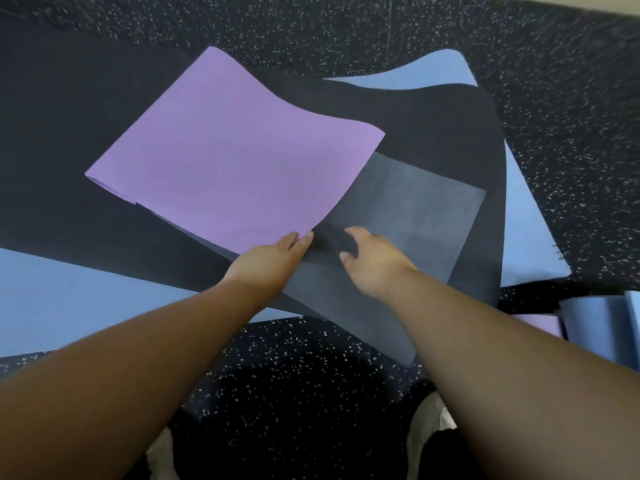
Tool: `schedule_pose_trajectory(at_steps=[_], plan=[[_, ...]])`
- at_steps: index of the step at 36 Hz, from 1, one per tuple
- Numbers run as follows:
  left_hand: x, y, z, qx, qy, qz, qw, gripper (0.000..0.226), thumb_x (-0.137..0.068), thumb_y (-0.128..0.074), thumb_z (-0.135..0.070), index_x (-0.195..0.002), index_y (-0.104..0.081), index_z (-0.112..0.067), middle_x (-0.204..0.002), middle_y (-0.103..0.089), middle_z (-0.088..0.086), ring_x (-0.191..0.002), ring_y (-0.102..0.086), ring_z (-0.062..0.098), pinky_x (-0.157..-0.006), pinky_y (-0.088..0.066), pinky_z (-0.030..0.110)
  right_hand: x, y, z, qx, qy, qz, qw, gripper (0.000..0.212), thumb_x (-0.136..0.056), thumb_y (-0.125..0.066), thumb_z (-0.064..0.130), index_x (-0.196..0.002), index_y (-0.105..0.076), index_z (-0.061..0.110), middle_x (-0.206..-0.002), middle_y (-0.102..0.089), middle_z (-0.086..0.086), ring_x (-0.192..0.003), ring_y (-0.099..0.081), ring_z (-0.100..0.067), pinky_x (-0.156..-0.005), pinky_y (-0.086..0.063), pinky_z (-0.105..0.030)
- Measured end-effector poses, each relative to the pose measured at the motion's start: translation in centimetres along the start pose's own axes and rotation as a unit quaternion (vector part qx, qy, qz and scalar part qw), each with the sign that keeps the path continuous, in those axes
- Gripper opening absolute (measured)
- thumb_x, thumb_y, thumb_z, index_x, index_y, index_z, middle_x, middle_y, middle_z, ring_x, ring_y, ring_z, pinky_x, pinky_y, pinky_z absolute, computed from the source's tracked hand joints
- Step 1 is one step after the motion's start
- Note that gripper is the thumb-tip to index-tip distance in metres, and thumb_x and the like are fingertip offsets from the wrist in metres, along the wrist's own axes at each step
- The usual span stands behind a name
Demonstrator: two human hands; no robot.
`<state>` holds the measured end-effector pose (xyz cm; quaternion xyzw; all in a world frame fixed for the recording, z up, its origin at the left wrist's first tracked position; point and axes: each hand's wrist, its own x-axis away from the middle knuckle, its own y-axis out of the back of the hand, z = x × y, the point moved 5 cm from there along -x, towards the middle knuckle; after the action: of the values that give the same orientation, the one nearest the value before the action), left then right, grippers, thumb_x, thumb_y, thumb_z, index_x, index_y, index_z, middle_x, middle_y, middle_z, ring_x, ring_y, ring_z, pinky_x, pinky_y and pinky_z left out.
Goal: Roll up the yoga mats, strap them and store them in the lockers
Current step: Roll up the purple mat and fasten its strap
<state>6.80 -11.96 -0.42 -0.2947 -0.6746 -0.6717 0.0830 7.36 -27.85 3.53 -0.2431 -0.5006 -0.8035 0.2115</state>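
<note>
A purple yoga mat [228,154] lies folded over on top of dark mats, its free end lifted in a wave. My left hand [273,258] touches its near corner with straight fingers. My right hand [370,261] hovers just right of that corner, fingers loosely spread over a grey mat [415,216], holding nothing. A black mat [443,126] lies under the purple one. A blue mat [530,237] sticks out at the right, and another blue mat [86,299] lies at the left.
The floor [571,98] is black rubber with white speckles. Rolled blue and purple mats [595,323] lie at the right edge. My white shoes [429,420] show at the bottom. No lockers or straps are in view.
</note>
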Motion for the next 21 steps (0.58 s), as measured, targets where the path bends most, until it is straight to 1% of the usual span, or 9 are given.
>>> schedule_pose_trajectory(at_steps=[5,9,11,13,14,16,18,20,21], plan=[[4.3,3.6,-1.1,0.0,-0.023,-0.007,1.0,0.093,-0.085,-0.035,0.015,-0.154,0.012,-0.027,-0.163,0.003,-0.003,-0.129,-0.045,0.034,-0.101,-0.042,0.042,1.6,2.3,2.8,-0.035,0.0,-0.024,0.999,0.052,-0.104,-0.037,0.035,-0.151,-0.026,0.014,-0.152,-0.037,-0.008,-0.137,-0.038,-0.026,-0.106,-0.034,-0.034],[8.1,6.0,-1.1,-0.005,-0.037,-0.042,0.998,0.096,-0.083,-0.035,0.015,-0.153,0.014,-0.027,-0.163,0.004,-0.003,-0.127,-0.048,0.034,-0.1,-0.043,0.042,4.1,4.0,5.6,-0.035,0.005,-0.037,0.999,0.048,-0.105,-0.034,0.036,-0.14,-0.041,0.005,-0.147,-0.043,-0.012,-0.134,-0.041,-0.028,-0.101,-0.036,-0.032],[10.0,7.0,-0.9,-0.001,-0.042,-0.058,0.997,0.093,-0.085,-0.036,0.012,-0.153,0.014,-0.028,-0.163,0.005,-0.004,-0.129,-0.046,0.033,-0.102,-0.041,0.04,5.4,4.6,6.7,-0.054,0.014,-0.052,0.997,0.037,-0.105,-0.034,0.035,-0.121,-0.052,0.008,-0.134,-0.053,-0.015,-0.123,-0.049,-0.03,-0.09,-0.039,-0.031],[12.1,8.0,-0.7,0.003,-0.049,-0.087,0.995,0.098,-0.083,-0.038,0.014,-0.152,0.016,-0.03,-0.163,0.007,-0.006,-0.131,-0.045,0.033,-0.102,-0.042,0.04,6.7,5.4,7.3,-0.087,0.026,-0.078,0.993,0.029,-0.104,-0.035,0.034,-0.087,-0.046,0.014,-0.102,-0.059,-0.01,-0.103,-0.053,-0.031,-0.079,-0.037,-0.03],[13.1,8.3,-0.6,0.002,-0.053,-0.099,0.994,0.102,-0.081,-0.039,0.016,-0.151,0.018,-0.031,-0.162,0.009,-0.007,-0.131,-0.045,0.033,-0.102,-0.042,0.041,7.4,5.9,7.6,-0.106,0.032,-0.093,0.99,0.033,-0.104,-0.036,0.034,-0.076,-0.04,0.016,-0.084,-0.052,-0.004,-0.093,-0.05,-0.028,-0.075,-0.035,-0.029],[15.3,9.1,-0.5,-0.002,-0.059,-0.104,0.993,0.106,-0.077,-0.037,0.019,-0.15,0.021,-0.031,-0.162,0.012,-0.007,-0.129,-0.046,0.032,-0.1,-0.044,0.041,9.1,7.0,8.3,-0.149,0.049,-0.122,0.98,0.036,-0.103,-0.039,0.031,-0.07,-0.041,0.016,-0.069,-0.041,0.003,-0.077,-0.046,-0.024,-0.071,-0.034,-0.027],[17.7,10.0,-0.7,-0.012,-0.058,-0.103,0.993,0.108,-0.073,-0.034,0.02,-0.149,0.024,-0.029,-0.161,0.015,-0.006,-0.124,-0.05,0.032,-0.095,-0.047,0.041,11.1,7.9,9.0,-0.193,0.069,-0.146,0.968,0.037,-0.102,-0.043,0.028,-0.067,-0.043,0.015,-0.064,-0.041,0.003,-0.06,-0.043,-0.017,-0.061,-0.035,-0.027],[20.2,11.0,-1.2,-0.032,-0.052,-0.101,0.993,0.108,-0.072,-0.036,0.019,-0.147,0.027,-0.028,-0.161,0.017,-0.006,-0.115,-0.054,0.031,-0.088,-0.049,0.04,13.1,8.2,9.6,-0.232,0.088,-0.155,0.956,0.036,-0.1,-0.047,0.029,-0.068,-0.047,0.015,-0.065,-0.046,0.003,-0.057,-0.042,-0.012,-0.054,-0.032,-0.026],[21.3,11.4,-1.4,-0.046,-0.053,-0.103,0.992,0.108,-0.073,-0.036,0.019,-0.146,0.029,-0.028,-0.161,0.018,-0.006,-0.113,-0.055,0.031,-0.085,-0.049,0.039,14.1,8.2,10.0,-0.252,0.096,-0.157,0.95,0.029,-0.099,-0.05,0.03,-0.076,-0.054,0.013,-0.072,-0.053,0.002,-0.063,-0.047,-0.013,-0.057,-0.034,-0.026]])
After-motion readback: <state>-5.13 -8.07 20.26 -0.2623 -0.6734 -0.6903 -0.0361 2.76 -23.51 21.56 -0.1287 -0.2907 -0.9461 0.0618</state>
